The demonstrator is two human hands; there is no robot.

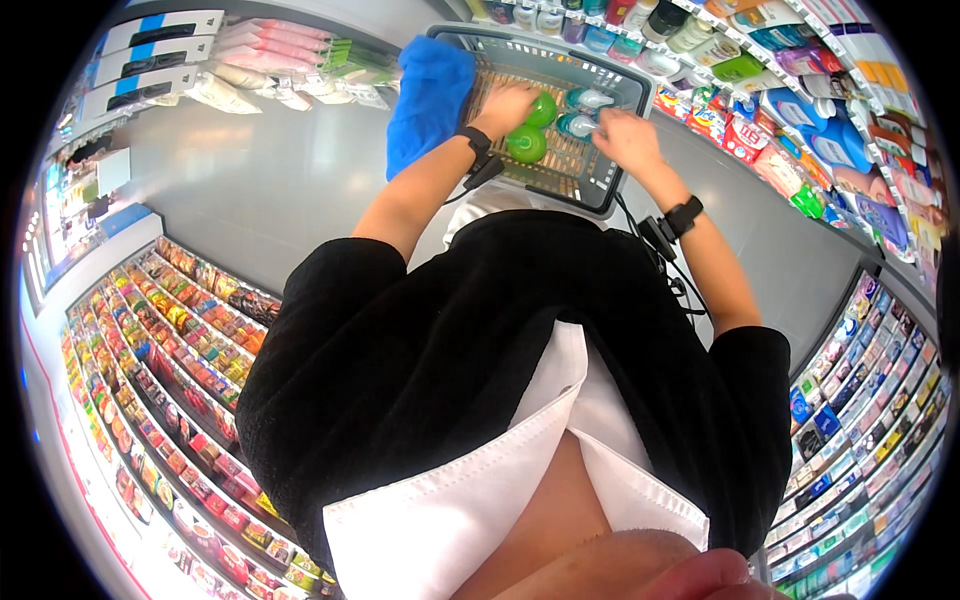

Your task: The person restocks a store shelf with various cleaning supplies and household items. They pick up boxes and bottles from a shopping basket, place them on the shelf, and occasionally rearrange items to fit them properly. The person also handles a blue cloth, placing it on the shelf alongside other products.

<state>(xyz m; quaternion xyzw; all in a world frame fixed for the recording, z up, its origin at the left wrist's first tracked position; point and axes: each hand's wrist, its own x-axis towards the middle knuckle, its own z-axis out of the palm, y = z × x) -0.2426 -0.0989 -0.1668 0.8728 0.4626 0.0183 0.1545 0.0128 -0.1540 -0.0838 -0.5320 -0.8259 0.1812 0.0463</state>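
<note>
A grey plastic shopping basket [559,187] stands before me at the top of the head view. Two green bottles [526,144] are in its middle, and two teal bottles with clear tops [576,125] lie to their right. My left hand [510,106] reaches into the basket at the upper green bottle, its fingertips touching or right beside it; the grip is not clear. My right hand [628,141] is over the basket's right side, its fingers at the lower teal bottle; whether they close on it is unclear. A blue cloth [431,97] hangs over the basket's left rim.
Shelves of bottles and detergent packs [802,127] run along the right. Bagged goods [270,52] hang at the upper left. Snack shelves [187,360] stand at lower left, more packaged goods [855,420] at lower right. Black cables [679,289] hang beside my right forearm.
</note>
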